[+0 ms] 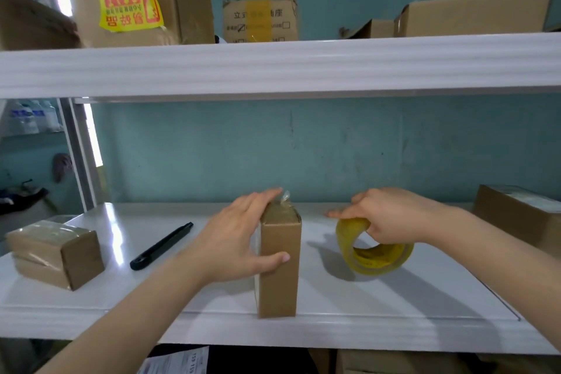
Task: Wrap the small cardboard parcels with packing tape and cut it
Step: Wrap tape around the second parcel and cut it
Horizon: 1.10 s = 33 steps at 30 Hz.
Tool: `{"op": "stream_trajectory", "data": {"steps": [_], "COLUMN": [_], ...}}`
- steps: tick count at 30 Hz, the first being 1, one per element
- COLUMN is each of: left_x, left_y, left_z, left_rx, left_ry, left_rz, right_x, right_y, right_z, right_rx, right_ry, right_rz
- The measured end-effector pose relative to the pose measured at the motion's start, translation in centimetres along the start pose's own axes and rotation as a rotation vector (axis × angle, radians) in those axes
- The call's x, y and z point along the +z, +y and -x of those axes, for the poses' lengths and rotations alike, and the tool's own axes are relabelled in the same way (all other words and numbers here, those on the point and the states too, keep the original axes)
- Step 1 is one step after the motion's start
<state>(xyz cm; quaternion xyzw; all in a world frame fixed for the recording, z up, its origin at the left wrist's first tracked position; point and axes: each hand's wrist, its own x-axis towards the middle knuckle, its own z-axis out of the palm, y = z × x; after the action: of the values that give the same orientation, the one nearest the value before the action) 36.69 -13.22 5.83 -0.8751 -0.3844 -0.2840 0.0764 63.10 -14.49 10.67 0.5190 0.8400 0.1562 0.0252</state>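
Two hands (239, 237), two parcels (279, 261), one tape roll (375, 249)

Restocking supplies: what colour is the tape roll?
Translucent yellow; the tape roll, in the right hand, shows in the head view.

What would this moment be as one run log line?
left hand holds upright parcel | right hand grips tape roll on shelf | knife untouched, left | wrapped parcel far left

Left hand (239, 237) grips upright cardboard parcel (279, 264) on white shelf (394, 307). Right hand (391, 215) holds yellow tape roll (373, 249) beside it. Black cutter (161, 246) and taped parcel (57, 252) lie left.
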Motion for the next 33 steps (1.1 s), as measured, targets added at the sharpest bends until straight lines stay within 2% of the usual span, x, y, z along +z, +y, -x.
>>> {"op": "stream_trajectory", "data": {"steps": [5, 9, 12, 15, 18, 21, 25, 28, 30, 33], "left_x": [-0.8, -1.7, -1.9, -1.7, -1.4, -1.1, -0.9, -0.6, -0.3, 1.5], "left_y": [0.0, 0.9, 2.0, 2.9, 3.7, 3.6, 2.1, 0.7, 0.5, 0.2], "left_z": [-0.3, -1.0, -2.0, -3.7, -5.1, -5.9, -5.1, -3.4, -2.3, -1.1], "left_rx": [-0.002, -0.071, -0.094, -0.190, -0.328, -0.321, -0.215, -0.189, -0.231, -0.295], "left_ry": [-0.046, -0.173, -0.268, -0.414, -0.479, -0.544, -0.446, -0.252, -0.117, 0.029], "left_rz": [-0.024, 0.014, -0.135, -0.230, -0.205, -0.133, 0.044, 0.156, 0.325, 0.518], "right_x": [-0.7, -0.4, -0.2, 0.0, 0.2, -0.1, -0.4, -0.4, -0.6, -1.1], "right_y": [0.2, -0.1, -0.3, -0.9, -1.0, -0.4, 0.7, 1.0, 1.1, 1.0], "right_z": [-0.2, -0.2, -0.3, -0.9, -1.1, -0.6, -0.1, -0.2, -0.3, -0.6], "right_rx": [0.019, 0.012, 0.025, 0.018, 0.028, 0.054, 0.076, 0.048, 0.006, 0.005], "right_ry": [0.054, 0.034, 0.067, 0.105, 0.108, 0.093, 0.114, 0.126, 0.160, 0.158], "right_rz": [-0.035, -0.045, -0.083, -0.093, -0.092, -0.086, -0.110, -0.195, -0.303, -0.124]}}
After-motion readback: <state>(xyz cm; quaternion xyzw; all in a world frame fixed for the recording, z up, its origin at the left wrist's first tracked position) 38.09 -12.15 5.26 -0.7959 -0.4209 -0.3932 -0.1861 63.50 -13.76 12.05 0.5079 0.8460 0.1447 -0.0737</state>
